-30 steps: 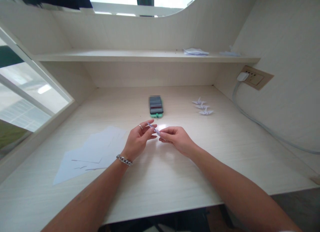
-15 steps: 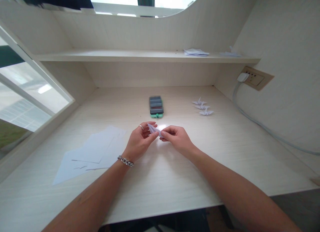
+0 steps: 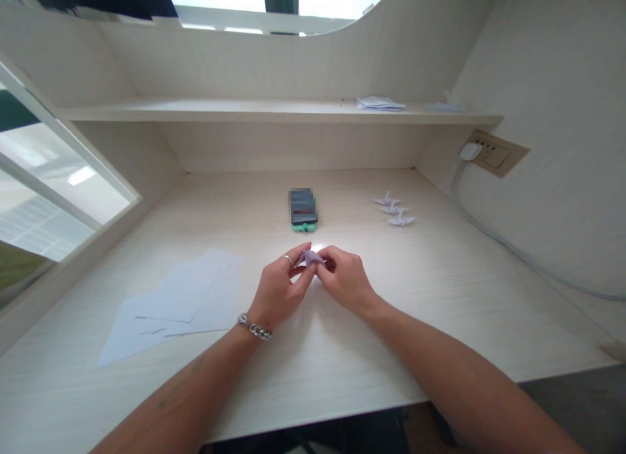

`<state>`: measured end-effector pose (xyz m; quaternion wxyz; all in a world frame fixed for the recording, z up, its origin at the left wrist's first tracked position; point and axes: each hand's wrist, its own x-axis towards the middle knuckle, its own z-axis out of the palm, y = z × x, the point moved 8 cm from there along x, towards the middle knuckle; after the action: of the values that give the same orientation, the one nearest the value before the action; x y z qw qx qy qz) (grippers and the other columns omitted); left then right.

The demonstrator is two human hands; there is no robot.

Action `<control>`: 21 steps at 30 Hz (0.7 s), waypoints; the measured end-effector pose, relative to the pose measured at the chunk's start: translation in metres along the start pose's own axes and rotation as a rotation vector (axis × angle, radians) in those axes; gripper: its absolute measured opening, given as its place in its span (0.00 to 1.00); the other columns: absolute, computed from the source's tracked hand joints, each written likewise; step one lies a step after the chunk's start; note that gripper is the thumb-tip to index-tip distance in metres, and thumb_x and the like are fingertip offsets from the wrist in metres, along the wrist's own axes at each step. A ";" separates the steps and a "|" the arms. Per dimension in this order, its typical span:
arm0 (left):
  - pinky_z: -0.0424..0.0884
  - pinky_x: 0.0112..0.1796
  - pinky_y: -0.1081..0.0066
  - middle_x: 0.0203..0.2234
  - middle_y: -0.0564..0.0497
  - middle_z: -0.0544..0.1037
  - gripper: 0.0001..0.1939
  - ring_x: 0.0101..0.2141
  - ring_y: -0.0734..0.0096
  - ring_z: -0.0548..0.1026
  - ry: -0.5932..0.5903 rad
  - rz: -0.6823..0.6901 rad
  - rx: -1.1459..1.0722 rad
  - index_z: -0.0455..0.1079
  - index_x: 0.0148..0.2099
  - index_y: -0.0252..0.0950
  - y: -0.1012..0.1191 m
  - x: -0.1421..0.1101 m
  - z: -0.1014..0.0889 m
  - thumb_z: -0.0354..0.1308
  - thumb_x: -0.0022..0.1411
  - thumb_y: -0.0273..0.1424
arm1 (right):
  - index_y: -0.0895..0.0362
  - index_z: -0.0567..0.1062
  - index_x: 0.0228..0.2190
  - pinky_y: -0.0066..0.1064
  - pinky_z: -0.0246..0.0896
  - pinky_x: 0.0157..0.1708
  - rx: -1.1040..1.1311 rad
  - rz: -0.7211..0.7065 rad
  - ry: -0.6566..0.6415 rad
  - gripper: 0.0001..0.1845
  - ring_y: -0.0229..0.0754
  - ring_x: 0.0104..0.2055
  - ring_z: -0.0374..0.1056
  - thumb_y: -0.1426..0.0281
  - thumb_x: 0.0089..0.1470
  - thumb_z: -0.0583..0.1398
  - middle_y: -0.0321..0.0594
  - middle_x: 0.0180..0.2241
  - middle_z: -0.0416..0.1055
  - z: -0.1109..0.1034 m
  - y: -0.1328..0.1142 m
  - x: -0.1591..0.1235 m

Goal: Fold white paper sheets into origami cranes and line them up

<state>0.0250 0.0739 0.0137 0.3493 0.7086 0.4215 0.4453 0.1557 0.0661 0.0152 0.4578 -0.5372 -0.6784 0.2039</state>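
A small piece of folded white paper (image 3: 310,257) is pinched between both hands above the middle of the desk. My left hand (image 3: 281,286), with a ring and a chain bracelet, grips its left side between thumb and fingers. On the other side, my right hand (image 3: 346,276) pinches the paper's right end with thumb and forefinger. Fingers hide part of the folds. Behind the hands lies a phone (image 3: 303,207) with a green lower edge. Folded paper cranes (image 3: 401,220) stand in a short row to the right.
Loose white paper sheets (image 3: 171,304) lie overlapping on the left of the desk (image 3: 313,389). A shelf (image 3: 244,111) spans the back and carries a folded paper stack (image 3: 380,103). A grey cable (image 3: 513,250) runs from the wall socket (image 3: 497,154) along the right wall.
The folded paper has turned in my hands; its long point, which stuck out to the upper left, now shows shorter. My left hand has rotated and come closer to my right hand.
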 end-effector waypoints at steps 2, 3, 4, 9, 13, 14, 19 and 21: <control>0.77 0.44 0.63 0.47 0.43 0.78 0.22 0.41 0.61 0.79 -0.002 0.030 0.006 0.70 0.55 0.34 0.002 -0.001 0.001 0.60 0.59 0.34 | 0.56 0.75 0.30 0.28 0.59 0.30 -0.021 0.030 0.024 0.05 0.38 0.28 0.68 0.72 0.52 0.58 0.36 0.27 0.74 -0.003 0.001 0.000; 0.77 0.44 0.63 0.47 0.43 0.78 0.21 0.43 0.61 0.79 -0.004 0.053 0.011 0.70 0.55 0.35 0.004 -0.001 0.001 0.59 0.60 0.34 | 0.57 0.75 0.30 0.28 0.58 0.29 -0.022 0.048 0.038 0.06 0.38 0.28 0.67 0.71 0.53 0.57 0.36 0.26 0.74 -0.004 0.002 0.000; 0.76 0.45 0.63 0.48 0.44 0.78 0.20 0.44 0.61 0.78 -0.006 0.077 0.019 0.71 0.54 0.36 0.005 -0.001 0.002 0.59 0.60 0.34 | 0.57 0.75 0.30 0.28 0.58 0.29 -0.017 0.065 0.051 0.06 0.38 0.28 0.67 0.71 0.53 0.57 0.36 0.27 0.74 -0.006 0.003 0.000; 0.74 0.49 0.61 0.52 0.45 0.75 0.22 0.48 0.60 0.76 -0.065 0.102 -0.010 0.69 0.57 0.39 0.006 -0.004 0.006 0.60 0.59 0.33 | 0.56 0.76 0.33 0.29 0.60 0.33 0.056 0.072 0.044 0.08 0.39 0.31 0.69 0.74 0.50 0.57 0.36 0.30 0.75 -0.005 0.006 0.001; 0.71 0.52 0.58 0.54 0.43 0.73 0.24 0.51 0.57 0.74 -0.108 -0.045 -0.329 0.69 0.57 0.37 0.000 -0.002 0.005 0.63 0.57 0.33 | 0.55 0.77 0.32 0.29 0.62 0.35 0.053 0.007 0.068 0.08 0.40 0.32 0.69 0.74 0.52 0.57 0.37 0.31 0.76 -0.010 0.003 0.002; 0.72 0.51 0.57 0.53 0.42 0.74 0.23 0.50 0.57 0.74 -0.077 -0.098 -0.435 0.71 0.55 0.36 -0.002 -0.001 0.002 0.63 0.57 0.33 | 0.55 0.77 0.32 0.30 0.63 0.35 0.046 -0.025 0.078 0.08 0.40 0.32 0.70 0.72 0.53 0.57 0.38 0.31 0.76 -0.012 0.000 0.002; 0.75 0.43 0.60 0.41 0.41 0.80 0.20 0.43 0.58 0.77 -0.051 -0.322 -0.766 0.77 0.44 0.33 -0.011 0.004 -0.001 0.59 0.59 0.43 | 0.54 0.76 0.37 0.33 0.66 0.41 0.005 -0.266 0.118 0.10 0.43 0.39 0.71 0.72 0.58 0.55 0.42 0.36 0.77 -0.021 -0.020 -0.003; 0.75 0.39 0.63 0.39 0.41 0.80 0.22 0.40 0.60 0.77 -0.057 -0.347 -0.790 0.78 0.42 0.32 -0.012 0.005 -0.001 0.58 0.59 0.46 | 0.53 0.76 0.39 0.35 0.66 0.44 -0.010 -0.369 0.109 0.12 0.43 0.42 0.71 0.73 0.58 0.54 0.43 0.38 0.76 -0.021 -0.028 -0.006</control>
<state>0.0216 0.0837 0.0052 0.6749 0.4510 0.3216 0.4876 0.1578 0.0460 0.0449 0.5208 -0.4162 -0.7406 0.0839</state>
